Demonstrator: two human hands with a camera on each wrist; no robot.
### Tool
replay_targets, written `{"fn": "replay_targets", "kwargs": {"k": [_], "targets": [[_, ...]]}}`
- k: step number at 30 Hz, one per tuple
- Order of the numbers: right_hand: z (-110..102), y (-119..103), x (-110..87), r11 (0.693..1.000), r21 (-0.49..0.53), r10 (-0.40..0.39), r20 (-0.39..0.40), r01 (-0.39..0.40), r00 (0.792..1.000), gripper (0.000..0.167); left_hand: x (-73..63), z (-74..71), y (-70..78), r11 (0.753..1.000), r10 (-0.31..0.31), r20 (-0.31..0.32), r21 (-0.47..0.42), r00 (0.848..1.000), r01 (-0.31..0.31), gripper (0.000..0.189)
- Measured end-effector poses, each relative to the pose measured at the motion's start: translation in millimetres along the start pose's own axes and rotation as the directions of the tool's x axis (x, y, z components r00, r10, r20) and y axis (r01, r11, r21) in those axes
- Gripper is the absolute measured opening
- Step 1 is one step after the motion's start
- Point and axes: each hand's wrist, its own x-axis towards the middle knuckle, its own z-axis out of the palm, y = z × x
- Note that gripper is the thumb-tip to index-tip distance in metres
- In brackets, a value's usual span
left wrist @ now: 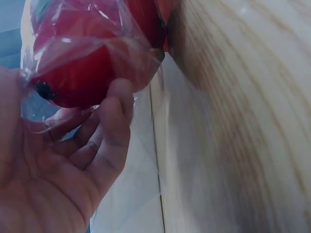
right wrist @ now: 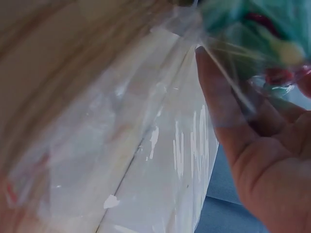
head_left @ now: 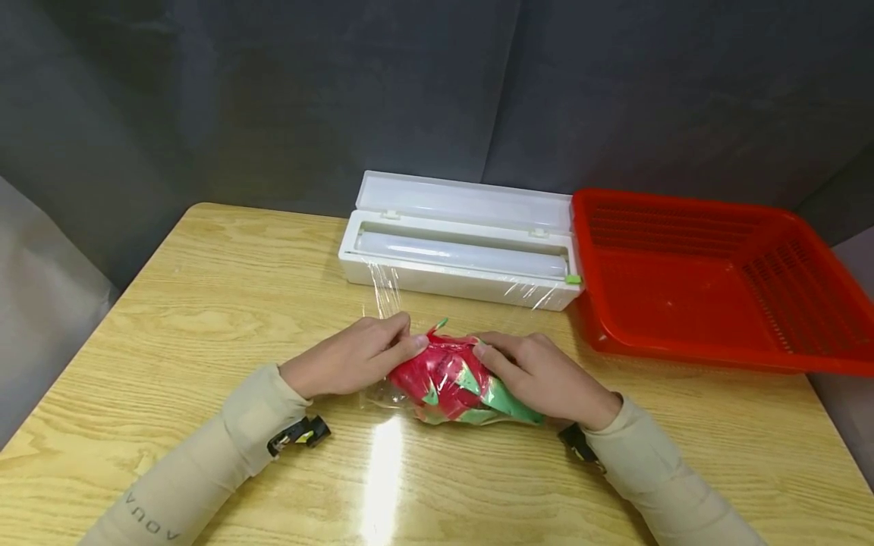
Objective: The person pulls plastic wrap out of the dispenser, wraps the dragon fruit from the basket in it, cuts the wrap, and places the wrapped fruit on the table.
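A red dragon fruit (head_left: 447,379) with green scales lies wrapped in clear cling film in the middle of the table. My left hand (head_left: 362,353) grips its left side through the film, thumb on top. On the other side my right hand (head_left: 542,375) holds it, thumb over the green scales. Its red underside (left wrist: 82,77) shows above the curled left fingers in the left wrist view. In the right wrist view, film stretches over the right fingers (right wrist: 214,82). Strands of film run back from the fruit to the cling film dispenser (head_left: 451,277).
The white dispenser stands behind my hands with its lid (head_left: 464,199) up and a film roll (head_left: 457,252) inside. A red plastic basket (head_left: 669,334) sits at the right, touching its end. All rest on a wooden table (head_left: 225,303) before a dark curtain.
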Motion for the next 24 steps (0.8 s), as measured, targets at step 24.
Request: {"fn": "replay_targets", "kwargs": {"k": [24], "targets": [[-19.4, -4.5, -10.4, 0.984, -0.124, -0.151, -0.185, 0.129, 0.971, 0.036, 1.6, 0.7, -3.6, 1.000, -0.016, 0.005, -0.007, 1.000, 0.016, 0.030]]}}
